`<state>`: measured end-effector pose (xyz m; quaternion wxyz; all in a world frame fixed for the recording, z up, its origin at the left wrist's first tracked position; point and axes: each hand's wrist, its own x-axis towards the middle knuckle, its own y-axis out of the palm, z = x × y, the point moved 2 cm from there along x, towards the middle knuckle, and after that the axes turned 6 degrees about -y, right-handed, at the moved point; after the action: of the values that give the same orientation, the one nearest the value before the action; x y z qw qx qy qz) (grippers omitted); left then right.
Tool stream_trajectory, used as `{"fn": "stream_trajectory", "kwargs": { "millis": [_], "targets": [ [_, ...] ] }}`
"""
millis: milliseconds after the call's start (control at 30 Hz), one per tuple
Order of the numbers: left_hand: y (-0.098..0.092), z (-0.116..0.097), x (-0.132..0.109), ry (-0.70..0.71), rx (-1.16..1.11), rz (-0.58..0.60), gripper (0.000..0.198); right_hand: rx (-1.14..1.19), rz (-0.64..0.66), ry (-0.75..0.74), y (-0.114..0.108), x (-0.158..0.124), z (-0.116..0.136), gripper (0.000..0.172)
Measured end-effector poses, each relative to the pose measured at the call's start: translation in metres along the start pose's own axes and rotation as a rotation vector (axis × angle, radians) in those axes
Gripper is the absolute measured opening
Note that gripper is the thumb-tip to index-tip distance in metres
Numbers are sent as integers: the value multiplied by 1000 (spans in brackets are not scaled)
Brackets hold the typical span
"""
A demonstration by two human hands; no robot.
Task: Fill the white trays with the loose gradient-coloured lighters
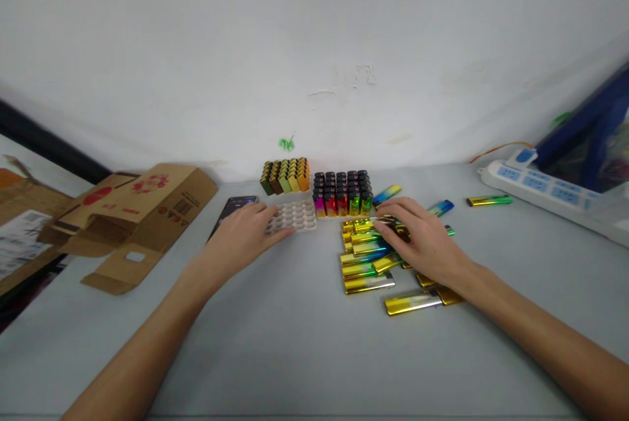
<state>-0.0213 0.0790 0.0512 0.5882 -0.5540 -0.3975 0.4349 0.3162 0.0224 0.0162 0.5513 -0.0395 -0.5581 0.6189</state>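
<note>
My left hand (246, 228) grips the left end of a white plastic tray (302, 215) with rows of slots, thumb along its near side. Over a pile of shiny gold, green and blue lighter casings (366, 247), my right hand (417, 234) is curled, with dark gold casings between thumb and fingers; how many is hidden. Just behind the pile, black-topped lighters (343, 201) with pink, red and green bodies stand upright in close rows. Left of them, behind the tray, another upright block of gold-topped lighters (285, 177) has green to orange sides.
A dark phone (230, 210) lies beside my left hand. An open cardboard box (162, 198) sits at the left. At the right are a white power strip (550, 188) and a single casing (490, 200). A wall (314, 67) bounds the table (275, 342) behind.
</note>
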Motion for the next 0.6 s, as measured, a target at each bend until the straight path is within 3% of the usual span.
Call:
{"fn": "stream_trajectory", "kwargs": {
  "millis": [200,300,367,433,500,600],
  "targets": [
    [7,-10,4,13,37,-119,42,-22,67,-52,7,-6,-1,30],
    [6,-21,2,67,-54,-199,45,-37,99,-45,8,-7,-2,29],
    [5,-29,2,91,-188,-282,57,-34,113,-44,7,-7,-2,28],
    [5,-37,5,106,-318,-314,80,-27,127,-50,5,-6,-1,28],
    [8,-43,14,137,-403,-269,101,-23,144,-53,4,-4,-1,27],
    [10,-48,33,193,-491,-226,116,-29,150,-59,4,-3,-1,26]
  ]
}}
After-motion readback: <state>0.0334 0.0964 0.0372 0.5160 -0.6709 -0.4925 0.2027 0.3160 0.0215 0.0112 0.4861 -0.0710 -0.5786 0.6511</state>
